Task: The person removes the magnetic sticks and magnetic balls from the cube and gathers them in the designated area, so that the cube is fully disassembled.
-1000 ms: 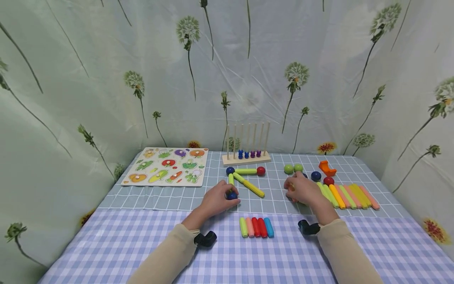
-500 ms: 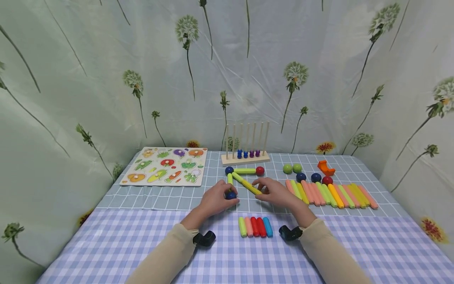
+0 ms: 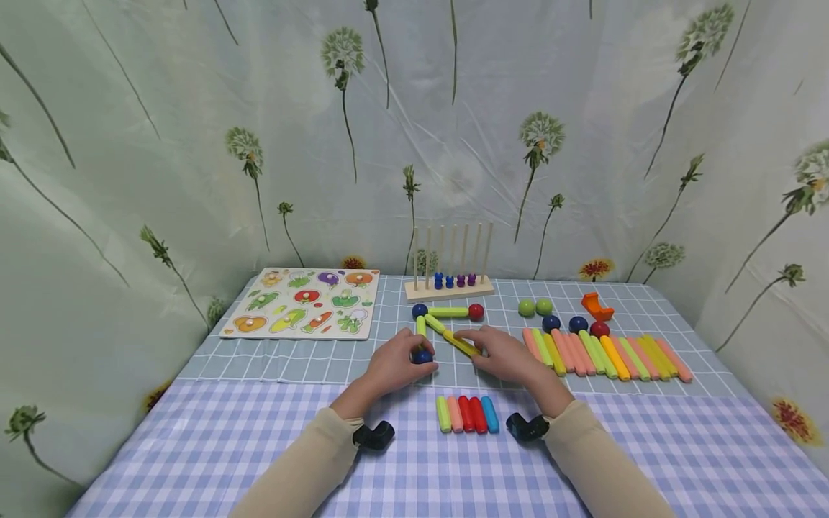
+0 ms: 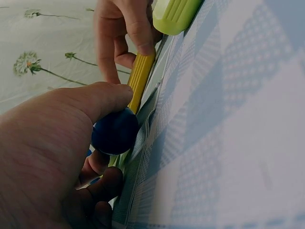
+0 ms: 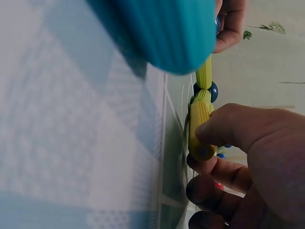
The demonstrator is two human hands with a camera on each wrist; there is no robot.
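My left hand (image 3: 393,363) holds a dark blue ball (image 3: 423,357) between thumb and fingers, and the left wrist view shows this blue ball (image 4: 116,132) up close. A lime stick (image 3: 421,326) runs from it back to another blue ball (image 3: 419,311). From that far ball a lime stick (image 3: 435,323) slants toward the right, end to end with a yellow stick (image 3: 460,342). My right hand (image 3: 508,356) pinches the yellow stick near its free end; in the right wrist view the thumb lies on the yellow stick (image 5: 200,125). Another lime stick (image 3: 448,312) links the far ball with a red ball (image 3: 476,312).
Several coloured sticks (image 3: 468,414) lie in front of the hands. To the right is a long row of sticks (image 3: 609,356), with green, blue and red balls (image 3: 599,329) and an orange curved piece (image 3: 597,308) behind. A peg rack (image 3: 450,291) and vegetable puzzle board (image 3: 301,303) stand farther back.
My right hand has moved left from the row of sticks to the yellow stick and now pinches it. My left hand has stayed on the blue ball.
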